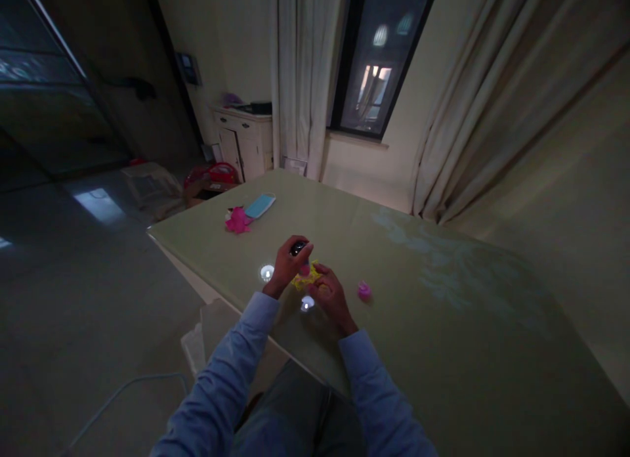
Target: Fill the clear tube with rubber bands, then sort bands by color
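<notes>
My left hand [289,265] is closed around a small object with a dark, shiny round top [298,248]. A pink part shows below those fingers, and I cannot tell whether it belongs to the same object. Just beneath is a bright yellow, lacy-edged piece [299,283], held over the table by the closed fingers of my right hand [332,294]. The hands are close together, and they hide part of the yellow piece. To the right of them, a small crumpled pink piece [364,291] lies on the pale green table [394,352].
Toward the table's far left lie a blue face mask [260,206] and a bright pink crumpled piece [239,220]. Beyond that corner are a chair [152,184], a red item [224,173] and a white cabinet [251,145]. Curtains [300,76] hang by the window.
</notes>
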A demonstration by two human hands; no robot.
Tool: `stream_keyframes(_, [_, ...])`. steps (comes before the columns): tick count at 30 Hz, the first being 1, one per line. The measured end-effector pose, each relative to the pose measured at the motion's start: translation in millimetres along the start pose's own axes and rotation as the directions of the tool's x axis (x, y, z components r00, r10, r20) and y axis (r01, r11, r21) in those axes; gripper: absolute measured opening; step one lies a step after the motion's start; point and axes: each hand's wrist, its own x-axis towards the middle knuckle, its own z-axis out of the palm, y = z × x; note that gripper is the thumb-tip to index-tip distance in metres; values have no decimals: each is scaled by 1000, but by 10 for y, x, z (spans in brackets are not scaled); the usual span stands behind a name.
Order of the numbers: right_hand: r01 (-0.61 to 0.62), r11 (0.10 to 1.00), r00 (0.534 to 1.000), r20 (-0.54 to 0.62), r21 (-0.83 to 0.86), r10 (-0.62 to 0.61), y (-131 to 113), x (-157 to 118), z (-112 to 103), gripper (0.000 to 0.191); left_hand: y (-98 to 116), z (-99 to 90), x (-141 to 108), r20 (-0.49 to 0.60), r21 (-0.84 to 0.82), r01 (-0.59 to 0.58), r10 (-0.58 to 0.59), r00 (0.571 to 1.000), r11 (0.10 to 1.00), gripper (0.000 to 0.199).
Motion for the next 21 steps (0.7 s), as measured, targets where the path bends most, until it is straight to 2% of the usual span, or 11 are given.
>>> stream_keyframes(2, [-20, 1000, 999, 33, -9, 20, 11, 23, 86, 12, -29, 12, -23, 33, 2, -13, 13, 999, 1000, 20])
stream_keyframes(6, [-50, 998, 998, -29, -49, 48, 58, 40, 160, 14, -79, 22, -77, 84, 21, -46, 44, 995, 999, 18])
stream_keyframes(13, [-100, 994, 994, -47, -47, 98, 42, 7, 108, 18, -105, 15, -108, 77, 42, -42, 39, 996, 998, 20])
stream_keyframes(15, [-115, 993, 992, -54, -25, 113, 1, 7, 101, 21, -113, 25, -107, 84, 68, -63, 58, 995, 996, 19])
stream_keyframes(18, [-124, 992, 992, -40, -11, 123, -42, 16, 83, 16, -125, 57, -113, 99, 100, -104, 94, 991, 989, 18])
stream_keyframes(21, [-158, 987, 985, -73, -7, 157, -46, 20, 50, 20, -127, 88, -129, 113, 96, -106, 95, 989, 990, 18])
